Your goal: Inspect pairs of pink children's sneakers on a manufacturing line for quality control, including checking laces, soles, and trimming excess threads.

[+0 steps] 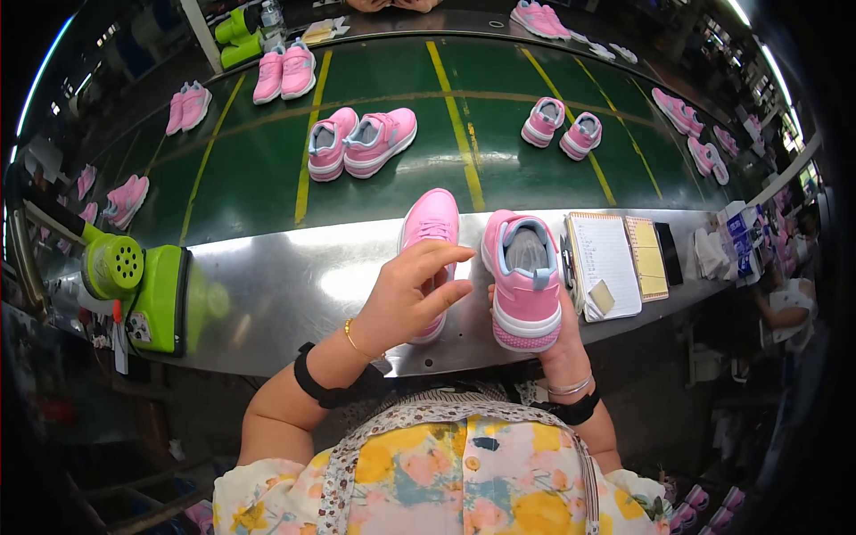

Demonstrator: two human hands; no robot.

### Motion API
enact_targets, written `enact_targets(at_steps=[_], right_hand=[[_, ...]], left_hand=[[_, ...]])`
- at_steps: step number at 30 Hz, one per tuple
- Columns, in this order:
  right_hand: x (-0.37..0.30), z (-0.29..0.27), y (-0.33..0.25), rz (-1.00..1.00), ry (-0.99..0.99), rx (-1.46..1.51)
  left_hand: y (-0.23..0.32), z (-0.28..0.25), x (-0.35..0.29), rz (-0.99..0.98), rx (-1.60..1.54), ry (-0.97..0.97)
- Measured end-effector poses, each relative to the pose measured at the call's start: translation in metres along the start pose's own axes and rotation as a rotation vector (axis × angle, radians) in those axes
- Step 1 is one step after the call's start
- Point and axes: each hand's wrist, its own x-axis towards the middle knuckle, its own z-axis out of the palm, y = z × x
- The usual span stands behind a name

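Held up over the metal ledge is a pink sneaker [526, 294], its heel toward me and its light blue lining and grey insole showing. My right hand [565, 346] grips it from below and along its right side; most of the fingers are hidden behind it. Just left of it, a second pink sneaker [431, 214] rests on the ledge with its toe pointing away. My left hand [412, 299] hovers over that second shoe's near part, thumb and forefinger apart, with nothing visible between them. Its other fingers are partly hidden.
Beyond the metal ledge [294, 276] runs a green conveyor belt [259, 192] with yellow lines, carrying several pairs of pink sneakers [383, 143]. A green device [160, 299] stands at left. At right lie a spiral notebook [606, 259], a yellow notepad [648, 254] and a dark flat object [668, 253].
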Motion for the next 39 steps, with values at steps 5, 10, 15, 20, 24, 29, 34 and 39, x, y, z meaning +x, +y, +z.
enact_targets(at_steps=[5, 10, 15, 20, 24, 29, 34, 39], right_hand=[[-0.01, 0.014, 0.003, 0.017, -0.165, 0.064], [-0.008, 0.011, 0.007, 0.038, -0.248, 0.066], [-0.007, 0.012, 0.012, 0.049, -0.194, 0.001], [-0.006, 0.015, 0.018, 0.046, -0.257, 0.061], [-0.007, 0.02, 0.019, 0.016, -0.243, -0.004], [-0.006, 0.023, 0.025, 0.011, -0.147, -0.008], [-0.006, 0.021, 0.03, -0.007, -0.142, -0.023], [-0.009, 0.033, 0.034, -0.034, -0.056, -0.025]], left_hand=[[0.011, 0.024, 0.015, 0.113, -0.142, -0.068], [0.017, 0.021, 0.018, -0.02, -0.081, -0.16], [0.014, 0.023, 0.013, 0.024, -0.079, -0.096], [0.011, 0.02, 0.009, 0.057, -0.1, -0.074], [0.009, 0.017, 0.006, -0.03, -0.202, -0.104], [0.007, 0.015, 0.003, -0.123, -0.232, -0.128], [0.009, 0.012, 0.001, -0.019, -0.11, -0.074], [0.006, 0.008, -0.002, -0.014, -0.122, -0.086]])
